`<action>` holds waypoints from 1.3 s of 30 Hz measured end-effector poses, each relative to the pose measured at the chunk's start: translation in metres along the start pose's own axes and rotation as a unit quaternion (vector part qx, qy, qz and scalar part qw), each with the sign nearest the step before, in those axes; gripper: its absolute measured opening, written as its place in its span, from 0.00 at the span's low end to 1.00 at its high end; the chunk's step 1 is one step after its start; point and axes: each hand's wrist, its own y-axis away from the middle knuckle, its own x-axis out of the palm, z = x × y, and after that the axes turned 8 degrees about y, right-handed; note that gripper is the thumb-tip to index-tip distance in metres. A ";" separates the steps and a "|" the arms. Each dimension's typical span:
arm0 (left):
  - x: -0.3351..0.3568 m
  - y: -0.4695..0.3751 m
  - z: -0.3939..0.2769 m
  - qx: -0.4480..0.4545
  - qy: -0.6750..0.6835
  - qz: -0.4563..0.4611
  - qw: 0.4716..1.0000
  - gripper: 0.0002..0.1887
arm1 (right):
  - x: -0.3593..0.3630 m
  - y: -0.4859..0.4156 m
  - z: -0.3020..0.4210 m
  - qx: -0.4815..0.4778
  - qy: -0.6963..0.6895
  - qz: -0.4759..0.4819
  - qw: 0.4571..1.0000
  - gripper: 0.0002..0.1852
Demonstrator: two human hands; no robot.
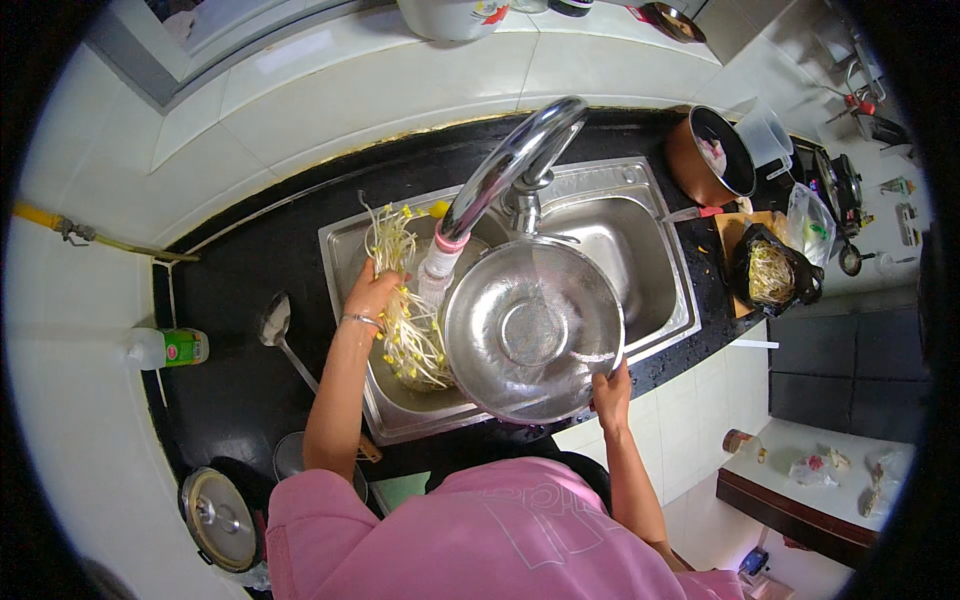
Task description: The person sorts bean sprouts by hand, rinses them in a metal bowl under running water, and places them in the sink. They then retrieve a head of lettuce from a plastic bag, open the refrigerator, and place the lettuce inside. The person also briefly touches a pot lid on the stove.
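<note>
A bunch of bean sprouts with yellow heads is gripped in my left hand over the left basin of the steel double sink. Its lower part hangs down into the basin. My right hand grips the rim of a round perforated metal colander, which is tilted and shows its inside. The colander covers the middle of the sink and part of both basins. Between the sprouts and the colander, the chrome faucet ends in a pink and white spout head. My right fingers are partly hidden behind the rim.
A brown pot and a clear plastic jug stand beyond the right basin. Near them lie a knife and a black bag of sprouts on a wooden board. A large spoon and a plastic bottle are at left.
</note>
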 end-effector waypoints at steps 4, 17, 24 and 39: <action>0.038 0.045 -0.006 -0.001 0.081 -0.029 0.996 0.30 | 0.001 0.001 0.008 0.005 0.019 0.012 1.000 0.26; 0.087 0.032 0.097 0.257 -0.448 0.073 0.854 0.23 | 0.005 0.001 -0.001 0.002 -0.031 0.028 0.999 0.25; -0.003 -0.003 0.022 0.133 -0.444 -0.019 0.886 0.10 | -0.005 -0.002 -0.010 0.026 -0.087 0.037 0.995 0.21; 0.135 -0.013 0.049 0.279 -0.387 0.055 0.877 0.17 | -0.003 -0.005 -0.006 0.012 -0.005 0.031 0.999 0.25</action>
